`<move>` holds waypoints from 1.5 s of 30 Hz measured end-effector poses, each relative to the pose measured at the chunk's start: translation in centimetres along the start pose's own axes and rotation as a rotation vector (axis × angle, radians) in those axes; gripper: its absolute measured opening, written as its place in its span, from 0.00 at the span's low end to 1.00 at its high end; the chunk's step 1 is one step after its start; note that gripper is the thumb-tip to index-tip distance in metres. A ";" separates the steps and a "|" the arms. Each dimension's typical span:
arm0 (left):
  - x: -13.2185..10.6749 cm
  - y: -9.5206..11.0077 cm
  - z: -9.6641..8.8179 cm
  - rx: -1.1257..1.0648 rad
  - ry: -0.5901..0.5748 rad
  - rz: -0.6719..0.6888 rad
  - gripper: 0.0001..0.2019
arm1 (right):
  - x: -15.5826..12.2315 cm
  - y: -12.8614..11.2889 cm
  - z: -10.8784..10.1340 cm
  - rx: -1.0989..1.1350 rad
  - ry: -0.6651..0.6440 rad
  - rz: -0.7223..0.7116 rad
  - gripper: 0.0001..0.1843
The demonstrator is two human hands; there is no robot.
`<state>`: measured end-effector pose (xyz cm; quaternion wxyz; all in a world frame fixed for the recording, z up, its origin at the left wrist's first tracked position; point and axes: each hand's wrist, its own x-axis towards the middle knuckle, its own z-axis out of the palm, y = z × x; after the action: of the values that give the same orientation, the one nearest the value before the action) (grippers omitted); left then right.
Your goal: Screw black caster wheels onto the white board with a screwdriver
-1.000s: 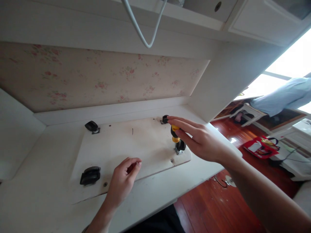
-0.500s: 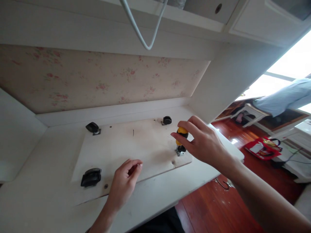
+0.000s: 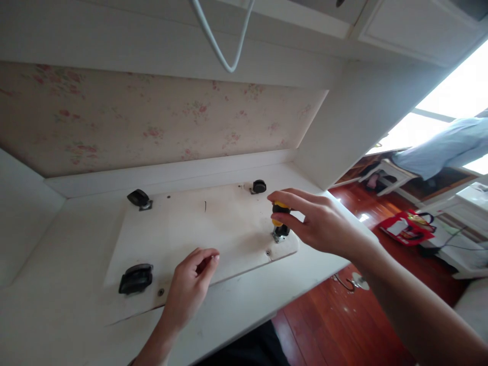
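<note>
My right hand [image 3: 318,218] grips the yellow-and-black handle of a short screwdriver [image 3: 281,207] from above. The tool stands nearly upright over the metal plate of a black caster [image 3: 282,231] at the near right corner of a white board [image 3: 217,231]. My left hand [image 3: 190,282] hovers over the board's near edge, thumb and forefinger pinched; a tiny pale speck shows at the tips, too small to name. Other black casters sit at the remaining corners: far left [image 3: 139,198], near left [image 3: 136,278] and far right [image 3: 260,186].
Beneath the board is a white desk top [image 3: 244,300], backed by a floral panel [image 3: 171,122]. A white cable loop [image 3: 230,66] hangs overhead. To the right, a red bag [image 3: 406,229] and a white stool [image 3: 387,175] are by the reddish wooden floor [image 3: 324,325].
My right hand has lowered onto the screwdriver, its fingers now flatter around the handle. My left hand keeps its pinch. The whole view has shifted slightly.
</note>
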<state>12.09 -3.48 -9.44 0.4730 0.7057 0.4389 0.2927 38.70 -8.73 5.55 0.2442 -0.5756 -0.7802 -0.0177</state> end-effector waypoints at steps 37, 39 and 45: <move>0.2 -0.9 0.8 0.141 0.080 0.088 0.12 | 1.3 1.3 0.0 -0.184 -0.133 0.135 0.17; 0.2 -1.0 0.9 0.157 0.094 0.096 0.12 | 1.1 1.0 0.6 -0.353 -0.078 0.130 0.17; 0.2 -1.0 1.0 0.173 0.101 0.113 0.11 | 1.0 -1.5 1.3 -0.838 -0.001 0.377 0.27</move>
<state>12.66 -3.55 -10.79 0.3701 0.7518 0.4455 0.3153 36.68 -7.93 5.21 -0.0112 -0.7565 -0.5877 -0.2866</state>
